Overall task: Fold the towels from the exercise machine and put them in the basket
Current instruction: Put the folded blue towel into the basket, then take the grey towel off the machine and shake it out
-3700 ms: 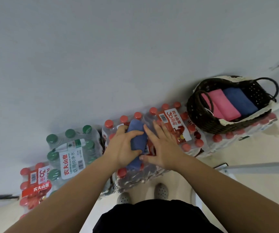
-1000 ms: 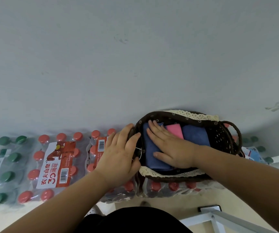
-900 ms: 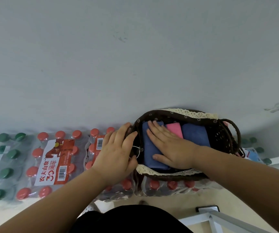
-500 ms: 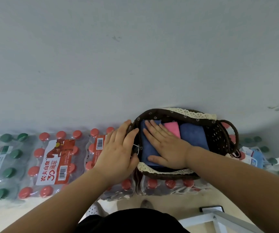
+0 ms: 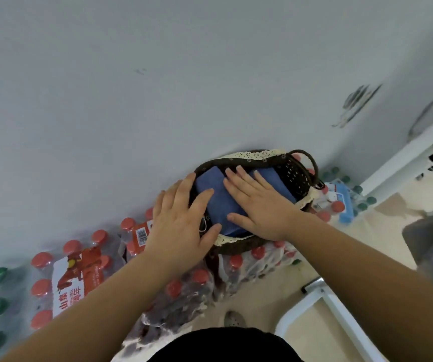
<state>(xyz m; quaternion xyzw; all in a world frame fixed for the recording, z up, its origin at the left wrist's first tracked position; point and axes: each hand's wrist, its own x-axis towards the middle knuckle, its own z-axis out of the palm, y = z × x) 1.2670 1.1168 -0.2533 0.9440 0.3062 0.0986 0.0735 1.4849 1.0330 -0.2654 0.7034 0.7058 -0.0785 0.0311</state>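
Head view, centre of the frame: the right hand (image 5: 259,202) lies flat, fingers straight and spread, pressing the folded blue towel (image 5: 215,189) down inside the basket (image 5: 299,173). The left hand (image 5: 181,218), fingers extended and gripping nothing, rests over the basket's left rim. The basket sits on shrink-wrapped bottle packs (image 5: 252,259), so uneven pressure could tip or slide it, and a dragging palm might pull the fold open.

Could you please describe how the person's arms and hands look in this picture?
The left arm and right arm are bare, with no sleeves in view. The left hand and right hand wear no gloves, rings, watch or bracelet. Black clothing shows at the bottom edge.
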